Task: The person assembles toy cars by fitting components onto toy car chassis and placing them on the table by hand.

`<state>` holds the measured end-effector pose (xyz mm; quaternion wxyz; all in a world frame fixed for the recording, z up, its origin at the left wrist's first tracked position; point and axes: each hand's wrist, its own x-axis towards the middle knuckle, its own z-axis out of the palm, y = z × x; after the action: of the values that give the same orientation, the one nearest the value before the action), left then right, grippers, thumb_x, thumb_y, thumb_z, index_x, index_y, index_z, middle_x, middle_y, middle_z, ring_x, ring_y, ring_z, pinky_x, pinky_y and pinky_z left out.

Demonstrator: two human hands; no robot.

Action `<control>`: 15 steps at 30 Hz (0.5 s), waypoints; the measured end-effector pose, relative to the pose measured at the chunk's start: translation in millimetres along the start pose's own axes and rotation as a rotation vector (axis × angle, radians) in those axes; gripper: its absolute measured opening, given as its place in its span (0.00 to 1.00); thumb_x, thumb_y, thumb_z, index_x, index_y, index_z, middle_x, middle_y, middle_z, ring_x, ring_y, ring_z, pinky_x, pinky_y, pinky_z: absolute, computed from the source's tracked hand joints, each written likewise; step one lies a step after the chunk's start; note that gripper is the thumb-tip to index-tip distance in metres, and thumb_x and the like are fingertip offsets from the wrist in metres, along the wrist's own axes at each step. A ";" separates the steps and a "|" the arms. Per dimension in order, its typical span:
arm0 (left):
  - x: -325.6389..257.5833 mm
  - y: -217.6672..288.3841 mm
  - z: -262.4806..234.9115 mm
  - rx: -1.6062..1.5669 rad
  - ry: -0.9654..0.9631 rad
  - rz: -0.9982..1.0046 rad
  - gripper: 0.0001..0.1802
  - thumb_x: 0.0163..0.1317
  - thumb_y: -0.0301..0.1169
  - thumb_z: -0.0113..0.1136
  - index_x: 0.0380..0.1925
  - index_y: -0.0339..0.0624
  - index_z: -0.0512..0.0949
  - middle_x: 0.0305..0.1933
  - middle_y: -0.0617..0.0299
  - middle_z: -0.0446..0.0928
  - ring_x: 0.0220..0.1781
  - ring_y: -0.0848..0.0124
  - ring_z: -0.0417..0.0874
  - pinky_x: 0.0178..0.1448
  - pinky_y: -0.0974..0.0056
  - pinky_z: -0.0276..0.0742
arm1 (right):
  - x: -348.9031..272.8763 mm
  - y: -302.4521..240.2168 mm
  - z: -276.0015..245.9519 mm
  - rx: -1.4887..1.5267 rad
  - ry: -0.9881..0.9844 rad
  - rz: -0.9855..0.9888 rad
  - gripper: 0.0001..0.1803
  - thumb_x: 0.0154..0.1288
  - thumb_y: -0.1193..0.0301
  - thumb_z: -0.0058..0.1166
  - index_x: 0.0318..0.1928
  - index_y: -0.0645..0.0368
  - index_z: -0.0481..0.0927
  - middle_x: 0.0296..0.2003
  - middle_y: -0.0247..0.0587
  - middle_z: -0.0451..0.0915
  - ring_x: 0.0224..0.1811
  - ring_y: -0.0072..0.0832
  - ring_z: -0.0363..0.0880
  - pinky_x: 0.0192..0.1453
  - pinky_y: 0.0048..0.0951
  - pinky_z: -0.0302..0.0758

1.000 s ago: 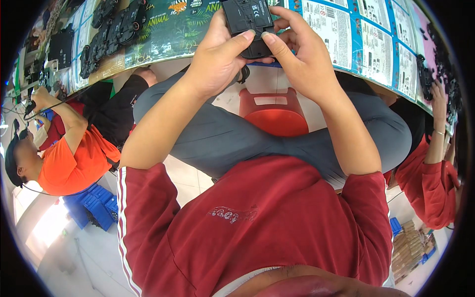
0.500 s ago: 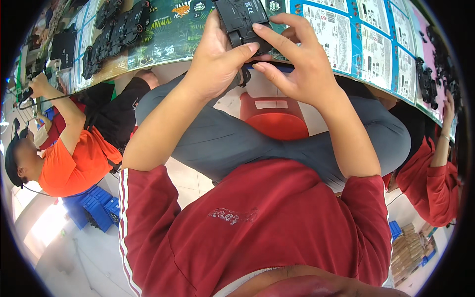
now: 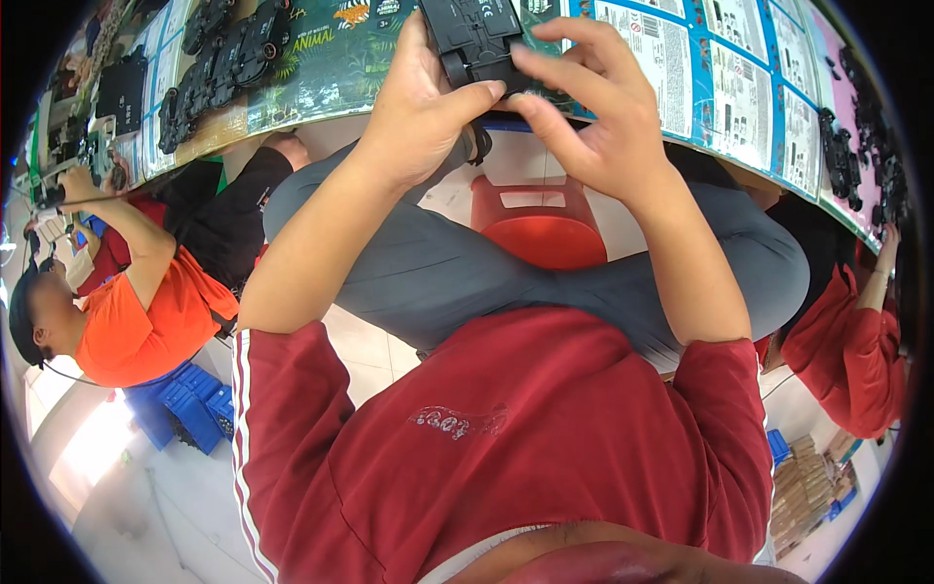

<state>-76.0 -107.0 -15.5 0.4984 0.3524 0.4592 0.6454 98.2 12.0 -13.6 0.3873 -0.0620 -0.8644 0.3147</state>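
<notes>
A black toy car chassis [image 3: 477,34], underside facing me, is held over the table's near edge. My left hand [image 3: 420,117] grips it, thumb across its near end and fingers along its left side. At its right stands my right hand [image 3: 593,107], with fingers spread and slightly blurred; its thumb tip lies close to the chassis's near corner, and whether it touches I cannot tell. The far end of the chassis runs out of the top of the view.
Several black chassis [image 3: 219,73] stand in rows on the table at left, more [image 3: 839,161] at right. Printed sheets [image 3: 735,88] cover the tabletop. Under the edge is a red stool [image 3: 540,234]. A person in orange [image 3: 141,326] works at left, another in red [image 3: 846,350] at right.
My right index finger has lifted off the chassis, and that hand's fingers have spread at its right side. My left hand keeps its hold, with the chassis nearly in place.
</notes>
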 end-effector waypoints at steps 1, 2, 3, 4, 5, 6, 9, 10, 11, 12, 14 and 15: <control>0.2 -0.1 0.4 -0.001 -0.001 -0.001 0.35 0.65 0.14 0.59 0.69 0.40 0.58 0.62 0.52 0.74 0.63 0.60 0.82 0.65 0.52 0.83 | -0.9 0.5 -1.5 -0.001 0.000 0.001 0.20 0.62 0.73 0.68 0.55 0.64 0.85 0.56 0.47 0.77 0.39 0.29 0.81 0.43 0.27 0.79; 0.5 -0.1 1.5 -0.032 -0.001 -0.013 0.35 0.65 0.14 0.59 0.70 0.40 0.58 0.61 0.51 0.75 0.62 0.60 0.83 0.64 0.52 0.84 | 0.1 -1.1 -4.6 0.011 0.035 0.020 0.21 0.63 0.73 0.68 0.56 0.63 0.84 0.54 0.45 0.79 0.37 0.26 0.80 0.43 0.26 0.79; 0.7 -0.3 2.1 -0.062 0.002 -0.025 0.35 0.65 0.14 0.58 0.70 0.40 0.58 0.61 0.50 0.75 0.61 0.60 0.83 0.63 0.53 0.84 | 2.7 -3.3 -7.2 0.026 0.070 0.036 0.21 0.64 0.74 0.67 0.58 0.63 0.83 0.53 0.44 0.80 0.35 0.24 0.79 0.42 0.25 0.78; 0.5 -0.8 4.2 -0.061 0.001 -0.023 0.35 0.65 0.14 0.58 0.70 0.40 0.58 0.61 0.50 0.75 0.61 0.60 0.83 0.63 0.53 0.84 | 5.0 -6.2 -10.0 0.025 0.071 0.035 0.21 0.64 0.74 0.67 0.58 0.63 0.83 0.53 0.44 0.80 0.35 0.24 0.79 0.42 0.25 0.78; -0.2 -1.2 7.5 -0.004 -0.005 -0.020 0.36 0.65 0.14 0.58 0.70 0.39 0.57 0.61 0.50 0.75 0.61 0.60 0.83 0.62 0.53 0.85 | 7.4 -9.8 -13.4 0.036 0.045 0.106 0.27 0.63 0.72 0.68 0.63 0.63 0.78 0.56 0.47 0.78 0.39 0.27 0.79 0.44 0.26 0.78; -1.3 -0.9 10.4 0.051 -0.013 -0.017 0.36 0.64 0.14 0.57 0.71 0.39 0.57 0.61 0.49 0.75 0.61 0.60 0.83 0.60 0.54 0.86 | 9.8 -13.9 -17.5 0.044 0.020 0.178 0.33 0.62 0.71 0.68 0.67 0.64 0.73 0.60 0.51 0.75 0.43 0.30 0.79 0.46 0.28 0.79; -4.9 2.5 15.1 0.178 -0.062 -0.091 0.39 0.63 0.13 0.57 0.72 0.38 0.55 0.61 0.48 0.74 0.61 0.61 0.83 0.57 0.56 0.88 | 21.9 -20.8 -20.1 0.075 0.020 0.211 0.39 0.62 0.70 0.68 0.72 0.64 0.69 0.68 0.58 0.70 0.49 0.32 0.78 0.47 0.29 0.79; -4.9 4.7 17.1 0.195 -0.093 -0.105 0.40 0.62 0.14 0.57 0.73 0.38 0.54 0.61 0.50 0.74 0.60 0.62 0.83 0.55 0.57 0.89 | 25.8 -20.5 -18.8 -0.015 0.084 0.058 0.37 0.62 0.71 0.67 0.71 0.65 0.70 0.66 0.58 0.73 0.44 0.29 0.79 0.44 0.28 0.78; -4.8 3.2 17.4 0.197 -0.092 -0.104 0.40 0.62 0.14 0.57 0.73 0.38 0.54 0.61 0.50 0.74 0.60 0.62 0.83 0.55 0.57 0.89 | 27.8 -20.0 -18.3 -0.105 0.148 -0.095 0.36 0.62 0.72 0.67 0.71 0.65 0.71 0.63 0.58 0.76 0.40 0.27 0.79 0.40 0.26 0.77; -4.6 0.6 17.1 0.189 -0.089 -0.100 0.40 0.62 0.14 0.57 0.73 0.38 0.54 0.62 0.50 0.74 0.60 0.62 0.84 0.56 0.57 0.89 | 23.6 -19.8 -21.4 -0.106 0.148 -0.097 0.36 0.62 0.72 0.67 0.71 0.65 0.71 0.63 0.58 0.76 0.40 0.27 0.79 0.40 0.26 0.77; -3.0 0.5 15.3 0.182 -0.084 -0.092 0.40 0.62 0.13 0.57 0.74 0.38 0.54 0.63 0.50 0.74 0.60 0.61 0.84 0.56 0.57 0.89 | 9.9 -18.7 -28.3 0.027 -0.093 0.454 0.34 0.62 0.73 0.66 0.69 0.66 0.73 0.52 0.54 0.83 0.28 0.22 0.77 0.33 0.23 0.74; -1.9 1.5 14.3 0.174 -0.052 -0.101 0.40 0.63 0.14 0.58 0.74 0.38 0.54 0.64 0.50 0.74 0.60 0.60 0.84 0.56 0.57 0.89 | 9.5 -18.7 -26.5 0.029 -0.092 0.451 0.34 0.62 0.73 0.66 0.69 0.66 0.73 0.52 0.54 0.83 0.28 0.22 0.77 0.33 0.23 0.74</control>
<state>-63.0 -105.5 -9.3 0.5095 0.3873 0.5175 0.5680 112.9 13.6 16.9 0.2680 -0.2335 -0.8409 0.4082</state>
